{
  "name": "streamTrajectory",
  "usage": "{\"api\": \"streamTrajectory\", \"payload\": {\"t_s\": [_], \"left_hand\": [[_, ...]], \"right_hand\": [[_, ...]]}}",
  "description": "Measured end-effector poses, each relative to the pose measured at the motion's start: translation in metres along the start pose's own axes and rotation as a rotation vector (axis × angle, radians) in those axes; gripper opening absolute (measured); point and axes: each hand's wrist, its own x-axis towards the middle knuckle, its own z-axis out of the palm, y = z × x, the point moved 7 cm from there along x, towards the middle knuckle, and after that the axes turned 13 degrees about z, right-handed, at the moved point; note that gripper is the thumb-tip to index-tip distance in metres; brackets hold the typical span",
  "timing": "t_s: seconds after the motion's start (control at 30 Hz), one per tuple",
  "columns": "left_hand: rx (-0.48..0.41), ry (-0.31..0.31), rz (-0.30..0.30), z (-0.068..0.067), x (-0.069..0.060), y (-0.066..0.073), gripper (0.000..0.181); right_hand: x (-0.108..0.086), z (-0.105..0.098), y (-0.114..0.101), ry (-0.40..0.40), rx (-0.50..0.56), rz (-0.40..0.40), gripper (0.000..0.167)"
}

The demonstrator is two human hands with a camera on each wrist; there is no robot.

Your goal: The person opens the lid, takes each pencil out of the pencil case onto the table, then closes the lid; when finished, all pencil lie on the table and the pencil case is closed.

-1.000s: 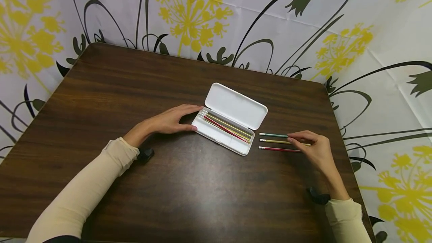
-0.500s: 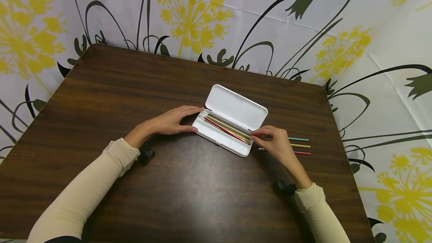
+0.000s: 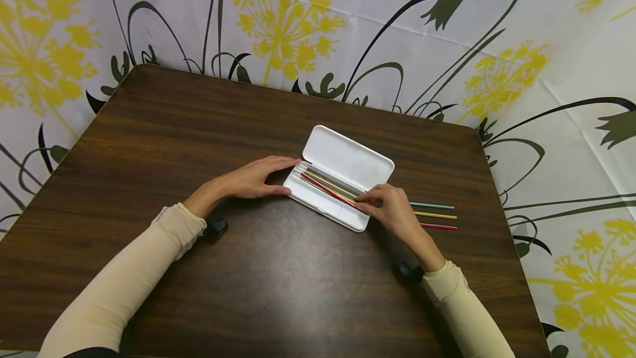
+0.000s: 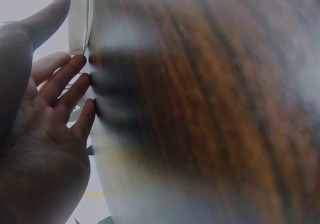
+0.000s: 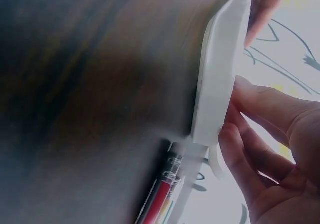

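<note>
Pencils [image 3: 323, 187] lie lengthwise in the back part of a white case [image 3: 323, 206], one red among several gold or yellow ones, all with their eraser ends toward the case's left end, likely so that they fit along its length. The case sits on the dark wooden table [image 3: 278, 280], turned at a slant, with its lid [image 3: 348, 154] laid back on the far side, which leaves the inside within reach from the person's side. The left hand [image 3: 250, 178] rests at the left end, fingers long and loosely spread, thumb at the near corner and a fingertip at the far one; it seems to brace the case against sliding rather than grip it. The right hand [image 3: 390, 207] reaches over the opposite end, thumb and forefinger bent toward each other at the pencils' tips, perhaps to settle those ends. Whether it pinches one I cannot tell, as the fingers cover the spot and the right wrist view shows only the outer wall there. Just beyond that hand, a teal pencil [image 3: 432, 205], a yellow pencil [image 3: 435, 215] and a loose red pencil [image 3: 438, 227] lie on the table in a near-parallel row, apart from one another; the gaps would let fingers take one without nudging the rest. Behind the table hangs a flowered cloth [image 3: 298, 15]
</note>
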Motion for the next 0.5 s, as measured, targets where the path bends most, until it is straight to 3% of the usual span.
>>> {"api": "streamTrajectory", "payload": {"t_s": [0.23,0.5], "left_hand": [[0.004,0.005,0.012,-0.001,0.000,0.001,0.076],[0.001,0.010,0.013,-0.001,0.000,0.001,0.076]], "right_hand": [[0.002,0.005,-0.009,-0.028,-0.135,0.002,0.009],[0.002,0.008,-0.021,0.033,-0.309,-0.051,0.005]]}}
